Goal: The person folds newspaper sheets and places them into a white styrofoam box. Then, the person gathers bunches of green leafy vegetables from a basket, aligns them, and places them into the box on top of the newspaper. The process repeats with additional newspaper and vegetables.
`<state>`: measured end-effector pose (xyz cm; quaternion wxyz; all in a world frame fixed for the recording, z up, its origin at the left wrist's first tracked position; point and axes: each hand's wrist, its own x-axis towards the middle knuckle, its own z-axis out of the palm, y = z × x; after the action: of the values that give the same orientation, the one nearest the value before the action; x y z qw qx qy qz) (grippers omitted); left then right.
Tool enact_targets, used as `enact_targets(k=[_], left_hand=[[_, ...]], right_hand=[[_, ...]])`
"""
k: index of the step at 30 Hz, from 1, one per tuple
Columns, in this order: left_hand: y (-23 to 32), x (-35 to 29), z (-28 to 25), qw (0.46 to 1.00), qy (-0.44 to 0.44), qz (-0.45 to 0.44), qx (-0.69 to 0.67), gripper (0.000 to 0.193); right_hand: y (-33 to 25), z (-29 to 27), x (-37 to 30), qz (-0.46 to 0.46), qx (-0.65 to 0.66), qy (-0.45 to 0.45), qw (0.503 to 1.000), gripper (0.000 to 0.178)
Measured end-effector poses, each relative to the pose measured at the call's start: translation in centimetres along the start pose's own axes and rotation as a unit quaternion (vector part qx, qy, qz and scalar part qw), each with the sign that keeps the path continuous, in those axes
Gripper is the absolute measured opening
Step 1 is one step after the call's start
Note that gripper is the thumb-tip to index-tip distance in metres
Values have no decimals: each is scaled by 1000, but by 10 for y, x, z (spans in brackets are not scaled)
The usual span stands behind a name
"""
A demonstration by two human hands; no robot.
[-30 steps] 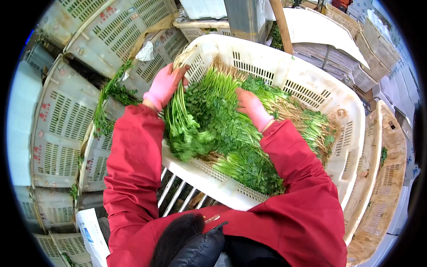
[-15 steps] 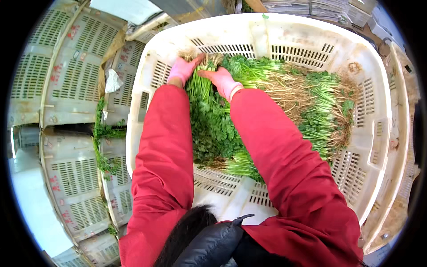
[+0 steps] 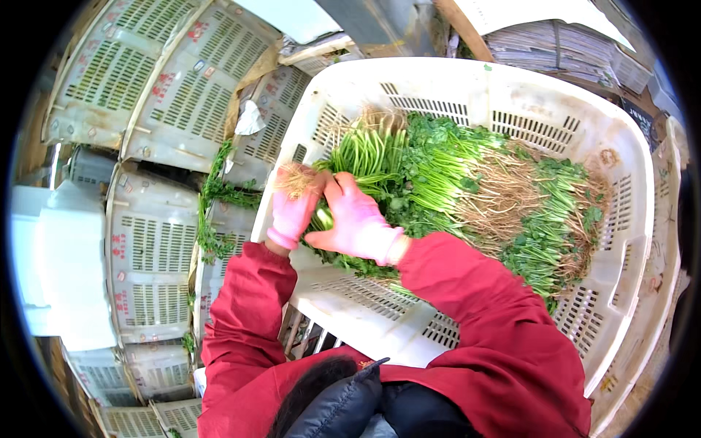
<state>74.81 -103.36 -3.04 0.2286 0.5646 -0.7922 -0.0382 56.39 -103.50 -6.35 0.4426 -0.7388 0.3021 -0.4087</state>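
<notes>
A large white slotted plastic basket (image 3: 504,77) holds rows of coriander-like leafy greens (image 3: 438,171), with pale stalks and brown roots. At its left edge my left hand (image 3: 287,219), in a pink glove, is closed round a small bunch of these greens, whose roots (image 3: 296,179) stick out above the fingers. My right hand (image 3: 361,223), also pink-gloved, curves round the same bunch from the right, thumb and forefinger on either side of its stalks. The bunch's leaf end is mostly hidden by my hands. Just beyond them lies a laid row of upright-looking stalks (image 3: 369,153).
More slotted plastic crates (image 3: 153,237) stand at the left, with loose green sprigs (image 3: 213,197) hanging along their edges and a white scrap (image 3: 250,118) nearby. A stack of flattened cardboard (image 3: 551,47) is at the far right. Another crate's edge (image 3: 661,270) runs along the right side.
Both hands have drawn back from the basket's far left corner toward its near left edge, bringing a bunch of greens with them. The view has shifted, showing more at the left.
</notes>
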Motion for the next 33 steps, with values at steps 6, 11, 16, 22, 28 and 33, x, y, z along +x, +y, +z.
enact_targets(k=[6, 11, 16, 22, 28, 33], left_hand=[[5, -46, -17, 931, 134, -255, -226, 22], [10, -39, -6, 920, 148, -236, -276, 19], [19, -38, -13, 932, 145, -238, -230, 21], [23, -31, -8, 915, 127, -252, -288, 21], [9, -36, 6, 904, 206, -228, -296, 71], [23, -14, -5, 914, 105, -273, -282, 36]], right_hand=[[98, -24, -20, -56, 42, 331, 941, 51], [70, -23, -35, -165, 44, 60, 983, 34], [134, -17, 39, 119, 59, 176, 975, 53], [71, -1, 17, 5, 309, 168, 936, 31], [47, 48, 59, 16, 177, -51, 983, 39], [63, 47, 56, -41, 174, -38, 983, 37]])
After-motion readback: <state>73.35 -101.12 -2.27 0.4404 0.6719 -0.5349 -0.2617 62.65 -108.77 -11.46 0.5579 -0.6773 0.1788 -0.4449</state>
